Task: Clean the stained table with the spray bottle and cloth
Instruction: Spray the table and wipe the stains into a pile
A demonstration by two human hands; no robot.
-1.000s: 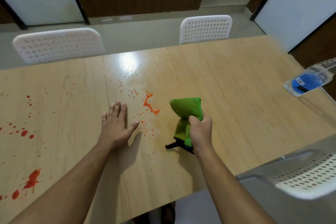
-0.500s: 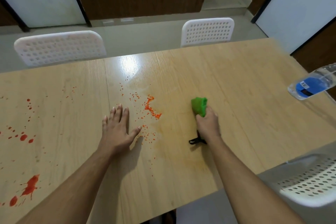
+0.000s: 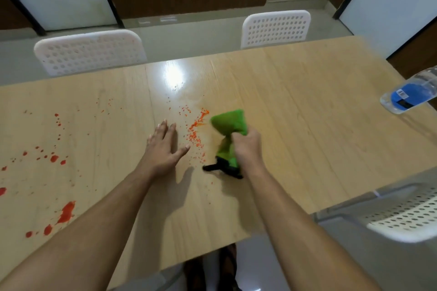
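Pale wood-grain laminate covers the counter (image 3: 295, 106), which fills most of the view, with a bright ceiling-light glare near its far edge. Red-orange stains (image 3: 63, 214) are spattered over its left part in blots and droplets, and a finer trail of orange specks (image 3: 195, 131) runs down the middle, between the two hands.

Left hand (image 3: 162, 149) lies flat on the counter, palm down, fingers (image 3: 163, 129) straight and held close together, thumb splayed out toward the specks. It holds nothing.

Right hand (image 3: 247, 146) grips a bunched green cloth (image 3: 228, 123); its fingers are curled round the cloth's middle, so a green wad bulges out beyond the fist, just right of the far end of the speck trail, and a tail with a black edge (image 3: 222, 169) hangs out below onto the counter.

At the right edge of the view a clear plastic bottle with a blue label (image 3: 410, 94) appears tilted by the wide lens on the counter's far right corner, well apart from both hands; its top is cut off by the frame, and what it holds cannot be told.

Two white perforated chairs (image 3: 89, 51) (image 3: 275, 26) stand at the far side of the counter, and a third (image 3: 406, 217) is at the near right
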